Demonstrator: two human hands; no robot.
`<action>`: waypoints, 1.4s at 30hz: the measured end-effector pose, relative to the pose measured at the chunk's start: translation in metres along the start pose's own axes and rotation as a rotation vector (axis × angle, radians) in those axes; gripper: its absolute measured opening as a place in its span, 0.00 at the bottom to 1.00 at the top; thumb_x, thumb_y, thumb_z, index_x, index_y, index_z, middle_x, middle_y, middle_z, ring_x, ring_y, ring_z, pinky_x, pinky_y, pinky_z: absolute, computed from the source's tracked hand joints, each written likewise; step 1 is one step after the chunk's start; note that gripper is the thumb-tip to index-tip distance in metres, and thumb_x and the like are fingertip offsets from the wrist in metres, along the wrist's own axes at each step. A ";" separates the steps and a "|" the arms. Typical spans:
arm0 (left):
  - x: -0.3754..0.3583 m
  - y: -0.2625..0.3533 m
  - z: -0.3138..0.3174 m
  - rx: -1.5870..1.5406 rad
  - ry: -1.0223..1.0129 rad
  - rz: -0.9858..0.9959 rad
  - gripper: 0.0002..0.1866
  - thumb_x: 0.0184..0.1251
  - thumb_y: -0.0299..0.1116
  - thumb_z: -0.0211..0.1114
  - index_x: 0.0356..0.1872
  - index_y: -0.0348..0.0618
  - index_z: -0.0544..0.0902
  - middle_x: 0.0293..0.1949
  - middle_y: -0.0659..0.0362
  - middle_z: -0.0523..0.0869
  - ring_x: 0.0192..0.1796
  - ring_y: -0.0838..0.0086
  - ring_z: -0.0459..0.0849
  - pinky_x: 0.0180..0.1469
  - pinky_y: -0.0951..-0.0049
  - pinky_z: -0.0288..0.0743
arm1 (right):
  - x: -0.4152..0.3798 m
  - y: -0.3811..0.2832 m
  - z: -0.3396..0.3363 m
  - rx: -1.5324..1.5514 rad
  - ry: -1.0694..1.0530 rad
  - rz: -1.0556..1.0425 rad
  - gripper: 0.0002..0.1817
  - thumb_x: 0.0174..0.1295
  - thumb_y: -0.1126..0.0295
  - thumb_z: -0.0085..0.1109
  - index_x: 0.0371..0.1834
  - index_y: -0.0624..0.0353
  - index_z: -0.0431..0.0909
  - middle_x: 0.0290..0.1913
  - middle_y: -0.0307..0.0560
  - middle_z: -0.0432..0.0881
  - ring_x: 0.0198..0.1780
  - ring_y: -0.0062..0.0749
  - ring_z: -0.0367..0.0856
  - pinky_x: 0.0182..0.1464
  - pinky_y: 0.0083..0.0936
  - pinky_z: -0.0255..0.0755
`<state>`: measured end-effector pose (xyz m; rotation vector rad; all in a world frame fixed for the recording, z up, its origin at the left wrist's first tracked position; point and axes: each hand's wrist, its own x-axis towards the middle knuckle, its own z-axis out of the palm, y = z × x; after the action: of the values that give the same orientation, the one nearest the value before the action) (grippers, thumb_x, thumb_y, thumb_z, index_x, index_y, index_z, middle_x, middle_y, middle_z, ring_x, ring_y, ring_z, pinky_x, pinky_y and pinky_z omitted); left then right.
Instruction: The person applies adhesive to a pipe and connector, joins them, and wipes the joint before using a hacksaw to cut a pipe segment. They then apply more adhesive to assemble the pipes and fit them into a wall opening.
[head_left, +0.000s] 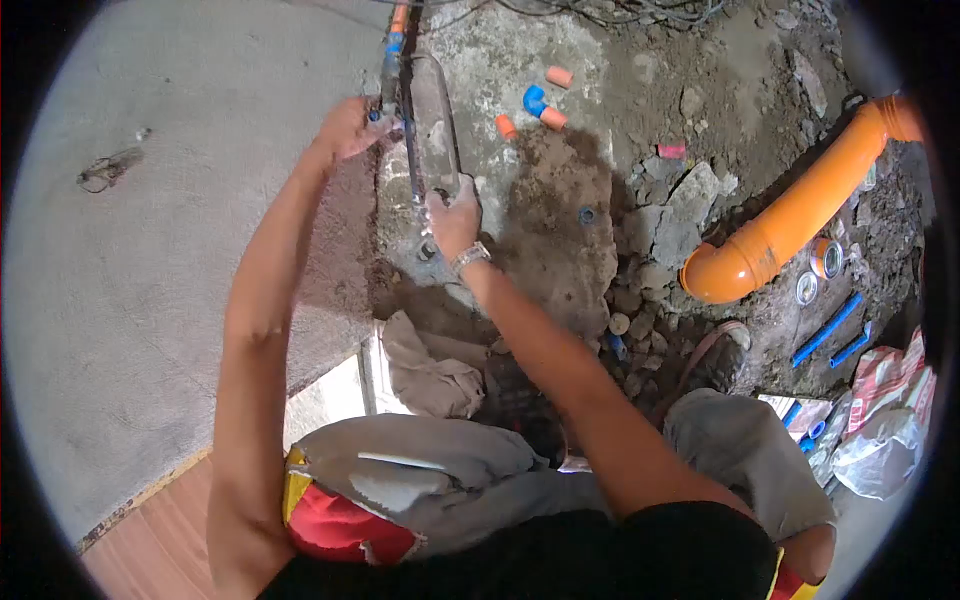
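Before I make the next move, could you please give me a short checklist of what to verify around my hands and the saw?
1. Right hand on the hacksaw: ok, it grips the handle end.
2. Left hand well clear of the blade: not ok, the fingertips look close beside it.
3. Gloves worn: not ok, both hands are bare.
4. Blade touching the upright-looking pipe at the top of the view: cannot tell, they overlap there.
5. Blue elbow apart from the saw: ok, it lies to the right.
6. Large orange pipe out of the way: ok, it lies far right.
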<state>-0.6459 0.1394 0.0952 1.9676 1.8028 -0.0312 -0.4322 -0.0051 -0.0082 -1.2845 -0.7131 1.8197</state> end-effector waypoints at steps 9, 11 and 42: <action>0.016 0.016 -0.013 -0.083 -0.076 -0.319 0.41 0.64 0.38 0.75 0.77 0.45 0.66 0.43 0.47 0.91 0.37 0.64 0.89 0.44 0.61 0.82 | -0.068 0.009 -0.030 0.076 -0.064 0.128 0.17 0.66 0.73 0.65 0.55 0.62 0.73 0.34 0.44 0.81 0.31 0.27 0.79 0.33 0.30 0.76; 0.037 0.042 -0.040 -0.064 -0.167 -0.371 0.43 0.65 0.37 0.73 0.79 0.51 0.60 0.40 0.50 0.90 0.33 0.67 0.87 0.38 0.64 0.79 | -0.049 0.025 -0.018 -0.006 0.018 -0.085 0.17 0.64 0.73 0.66 0.54 0.61 0.73 0.33 0.44 0.80 0.28 0.27 0.78 0.31 0.31 0.74; 0.018 -0.045 0.022 -0.332 0.068 -0.040 0.23 0.60 0.42 0.77 0.49 0.36 0.84 0.31 0.52 0.87 0.33 0.63 0.85 0.44 0.63 0.80 | -0.057 0.013 -0.017 -0.302 0.026 -0.085 0.25 0.62 0.66 0.72 0.58 0.62 0.73 0.47 0.52 0.84 0.37 0.33 0.80 0.44 0.36 0.77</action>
<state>-0.6798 0.1493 0.0549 1.7163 1.7582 0.3057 -0.4088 -0.0602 0.0050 -1.4428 -1.0421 1.6686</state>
